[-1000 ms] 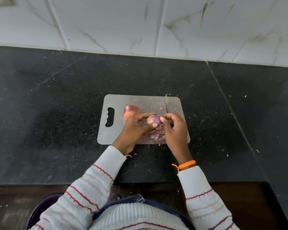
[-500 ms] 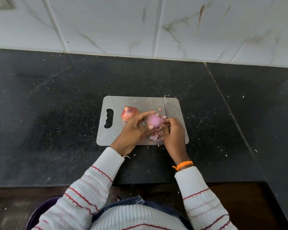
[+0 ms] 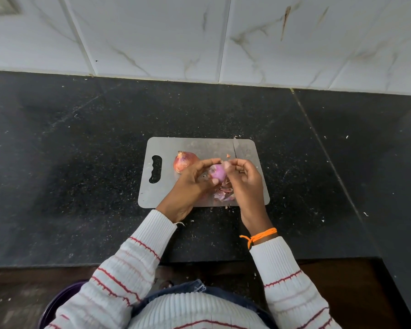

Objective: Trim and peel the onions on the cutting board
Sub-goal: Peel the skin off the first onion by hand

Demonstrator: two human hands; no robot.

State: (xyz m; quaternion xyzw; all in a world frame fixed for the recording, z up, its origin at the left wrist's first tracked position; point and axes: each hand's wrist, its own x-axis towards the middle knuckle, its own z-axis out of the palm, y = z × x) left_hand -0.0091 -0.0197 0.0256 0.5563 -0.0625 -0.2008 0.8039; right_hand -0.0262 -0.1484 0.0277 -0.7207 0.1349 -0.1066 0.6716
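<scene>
Onions on a steel cutting board [image 3: 166,193], one in hand and one waiting. Largest first: dark stone counter [image 3: 81,162], carrying the board square to the body, handle slot to the left, within easy reach of both arms. Next, the unpeeled onion [image 3: 184,161], resting on the board just beyond the left hand [image 3: 190,184], dry russet skin intact, parked there presumably as the next one up. Then that left hand, fingers curled round the part-peeled onion [image 3: 218,174], lifted a little above the board so the bulb can be turned while skin comes away. Right hand [image 3: 243,179] meeting it from the other side, thumb and fingertips pinched at the top of the bulb, probably on a flap of skin, though too small to tell for sure. Knife blade [image 3: 235,148] jutting out beyond the right hand, laid flat on the board; handle hidden. Smallest: heap of peelings [image 3: 224,194] directly beneath the hands, dropped where they fall, kept on the board rather than the counter.
</scene>
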